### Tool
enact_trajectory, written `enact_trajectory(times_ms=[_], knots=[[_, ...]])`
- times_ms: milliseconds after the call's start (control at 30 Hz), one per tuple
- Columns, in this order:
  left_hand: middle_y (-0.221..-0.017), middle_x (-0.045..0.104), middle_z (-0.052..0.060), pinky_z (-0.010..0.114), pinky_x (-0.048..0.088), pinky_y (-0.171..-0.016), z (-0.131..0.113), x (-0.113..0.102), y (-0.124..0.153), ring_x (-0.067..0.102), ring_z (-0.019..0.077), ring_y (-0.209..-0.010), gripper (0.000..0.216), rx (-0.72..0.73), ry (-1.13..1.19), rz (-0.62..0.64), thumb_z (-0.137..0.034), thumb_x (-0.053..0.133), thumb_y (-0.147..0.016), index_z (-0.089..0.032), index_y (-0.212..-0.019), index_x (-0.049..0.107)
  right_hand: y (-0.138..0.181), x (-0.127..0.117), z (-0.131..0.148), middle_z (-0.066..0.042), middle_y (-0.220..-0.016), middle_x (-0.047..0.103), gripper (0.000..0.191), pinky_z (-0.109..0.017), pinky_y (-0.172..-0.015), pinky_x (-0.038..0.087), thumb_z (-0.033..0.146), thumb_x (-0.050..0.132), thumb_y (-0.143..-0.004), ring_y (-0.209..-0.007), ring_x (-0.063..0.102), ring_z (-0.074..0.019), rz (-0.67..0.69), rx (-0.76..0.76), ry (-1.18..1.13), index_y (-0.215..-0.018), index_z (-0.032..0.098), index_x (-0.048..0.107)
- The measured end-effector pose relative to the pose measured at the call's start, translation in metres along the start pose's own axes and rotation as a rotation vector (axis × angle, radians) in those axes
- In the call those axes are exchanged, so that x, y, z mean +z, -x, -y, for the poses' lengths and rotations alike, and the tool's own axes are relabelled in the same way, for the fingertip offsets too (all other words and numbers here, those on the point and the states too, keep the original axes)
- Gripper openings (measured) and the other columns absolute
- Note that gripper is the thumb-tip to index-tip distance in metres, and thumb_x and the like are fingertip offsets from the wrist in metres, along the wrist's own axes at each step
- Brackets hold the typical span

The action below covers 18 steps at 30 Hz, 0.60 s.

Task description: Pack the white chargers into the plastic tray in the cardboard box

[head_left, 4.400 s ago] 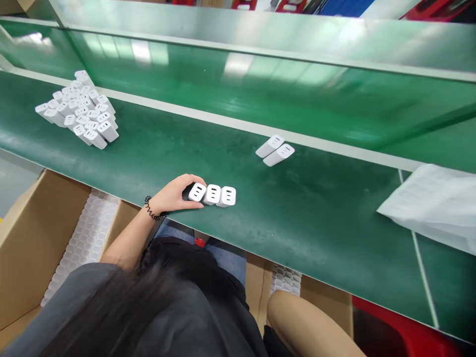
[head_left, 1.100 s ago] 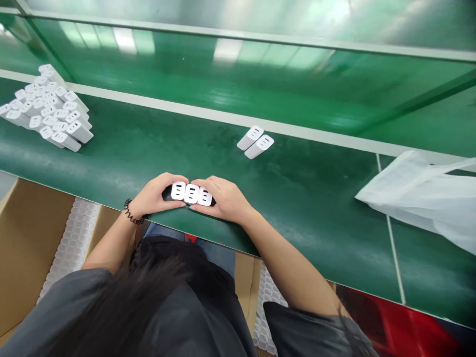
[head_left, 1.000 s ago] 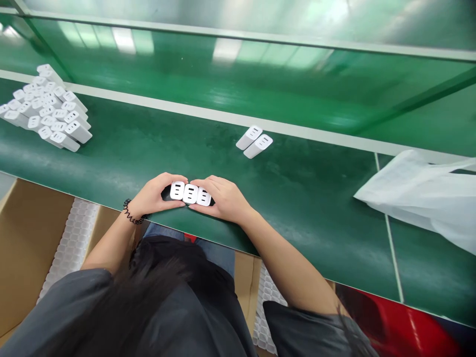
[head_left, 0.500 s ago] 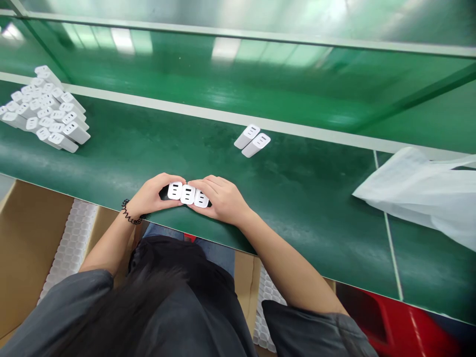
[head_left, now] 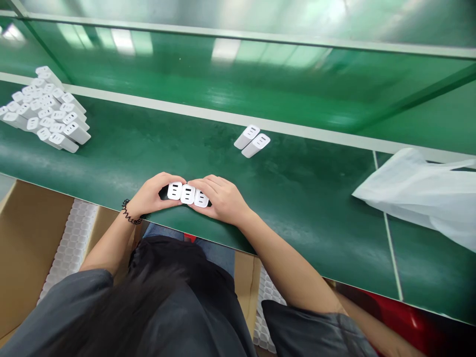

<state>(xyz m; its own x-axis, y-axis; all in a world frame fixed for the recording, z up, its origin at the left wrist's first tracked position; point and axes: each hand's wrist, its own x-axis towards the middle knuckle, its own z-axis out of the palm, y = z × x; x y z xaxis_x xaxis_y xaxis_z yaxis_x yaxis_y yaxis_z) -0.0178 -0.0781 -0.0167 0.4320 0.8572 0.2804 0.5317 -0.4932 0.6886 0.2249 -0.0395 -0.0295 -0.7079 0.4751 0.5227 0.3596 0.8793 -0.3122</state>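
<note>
Three white USB chargers [head_left: 188,194] stand side by side in a row near the table's front edge, their port faces turned up. My left hand [head_left: 152,195] is closed around the left end of the row, thumb and fingers on opposite sides. From the other end, my right hand [head_left: 223,201] grips the row, its fingers partly covering the rightmost charger. Beyond my hands, a pair of white chargers [head_left: 256,145] stands on the table. A large cluster of similar white chargers [head_left: 48,111] is at the far left.
The green table [head_left: 308,208] has a raised green panel [head_left: 208,74] along its back. A translucent white plastic bag [head_left: 427,193] lies at the right. Below the front edge are cardboard boxes [head_left: 29,238] with white cell-patterned packing [head_left: 69,238] and something red [head_left: 401,317].
My hands and the chargers stay practically still. At the lower right, another person's bare arm now shows below the table edge in front of the red object.
</note>
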Motion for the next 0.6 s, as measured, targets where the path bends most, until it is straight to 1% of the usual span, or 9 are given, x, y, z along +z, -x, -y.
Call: enact_trajectory(times_ms=[133, 367, 600], knots=[[-0.113, 0.07, 0.008, 0.032, 0.055, -0.086, -0.0004, 0.0006, 0.0004, 0.066, 0.0189, -0.099, 0.038, -0.021, 0.002, 0.009, -0.039, 0.073, -0.087, -0.021, -0.119, 0.062, 0.001, -0.0006, -0.0009, -0.009, -0.104, 0.075, 0.033, -0.035, -0.072, 0.052, 0.038, 0.059, -0.095, -0.086, 0.066, -0.0219, 0.005, 0.002, 0.017, -0.12, 0.016, 0.06], [-0.113, 0.07, 0.007, 0.033, 0.054, -0.088, 0.0026, 0.0007, 0.0018, 0.066, 0.0184, -0.1, 0.042, -0.021, 0.004, 0.011, -0.039, 0.076, -0.085, -0.021, -0.12, 0.061, 0.0, -0.0026, 0.0001, -0.009, -0.103, 0.076, 0.033, -0.035, -0.067, 0.052, 0.038, 0.059, -0.096, -0.08, 0.065, -0.0205, -0.045, -0.008, 0.08, -0.12, 0.015, 0.06], [-0.112, 0.07, 0.007, 0.033, 0.055, -0.086, 0.0033, 0.0007, 0.0015, 0.066, 0.0185, -0.098, 0.043, -0.025, 0.001, 0.003, -0.043, 0.075, -0.085, -0.021, -0.119, 0.062, 0.0006, -0.0016, -0.0003, -0.008, -0.102, 0.076, 0.034, -0.034, -0.068, 0.054, 0.04, 0.059, -0.096, -0.08, 0.066, -0.0202, -0.053, 0.028, 0.055, -0.119, 0.015, 0.06]])
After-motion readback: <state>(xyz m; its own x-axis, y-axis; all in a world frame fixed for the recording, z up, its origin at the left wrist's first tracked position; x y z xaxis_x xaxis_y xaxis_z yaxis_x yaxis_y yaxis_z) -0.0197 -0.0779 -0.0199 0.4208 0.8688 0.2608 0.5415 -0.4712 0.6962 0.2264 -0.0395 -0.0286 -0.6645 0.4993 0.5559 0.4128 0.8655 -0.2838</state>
